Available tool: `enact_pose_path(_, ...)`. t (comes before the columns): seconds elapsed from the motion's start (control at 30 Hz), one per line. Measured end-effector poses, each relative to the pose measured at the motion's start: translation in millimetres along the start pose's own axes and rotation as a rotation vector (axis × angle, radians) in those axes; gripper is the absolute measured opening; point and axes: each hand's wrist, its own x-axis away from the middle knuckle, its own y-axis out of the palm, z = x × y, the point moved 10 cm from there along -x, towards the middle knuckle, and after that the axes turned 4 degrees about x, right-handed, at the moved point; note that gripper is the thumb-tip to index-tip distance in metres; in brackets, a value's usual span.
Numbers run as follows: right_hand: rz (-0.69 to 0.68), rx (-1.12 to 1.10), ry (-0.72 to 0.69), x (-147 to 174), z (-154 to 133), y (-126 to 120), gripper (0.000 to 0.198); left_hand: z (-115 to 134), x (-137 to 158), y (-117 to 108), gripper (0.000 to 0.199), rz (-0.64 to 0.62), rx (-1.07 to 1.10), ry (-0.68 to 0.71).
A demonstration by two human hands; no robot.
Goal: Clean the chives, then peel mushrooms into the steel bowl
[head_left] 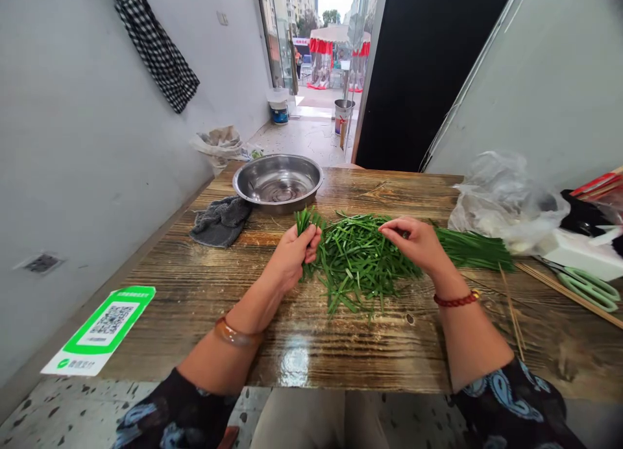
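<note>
My left hand (300, 249) is closed around a small bunch of cut garlic chives (305, 219), their green ends sticking up above the fingers. My right hand (413, 240) hovers over the right part of a loose pile of cut chives (357, 261), thumb and forefinger pinched together. Whatever lies in that pinch, if anything, is too small to make out. Beyond the right wrist, longer uncut chives (479, 249) lie in a bundle. A few thin bamboo skewers (512, 313) rest on the table to the right of my right forearm.
A steel basin (278, 180) stands at the back of the wooden table (204, 332), beside a grey cloth (221, 222). On the right are a clear plastic bag (506, 196), green-handled scissors (588, 288) and a white box (579, 253). A QR-code card (104, 329) lies front left.
</note>
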Motion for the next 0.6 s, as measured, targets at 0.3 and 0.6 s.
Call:
enact_pose_path(0.3,-0.038,0.168,-0.1,8,-31,40,0.017,-2,1,-2,0.032,-0.001,-0.082,0.009)
enact_pose_path(0.6,0.1,-0.482,0.258,9,-10,23,0.025,-13,7,15,0.031,-0.129,-0.076,-0.078)
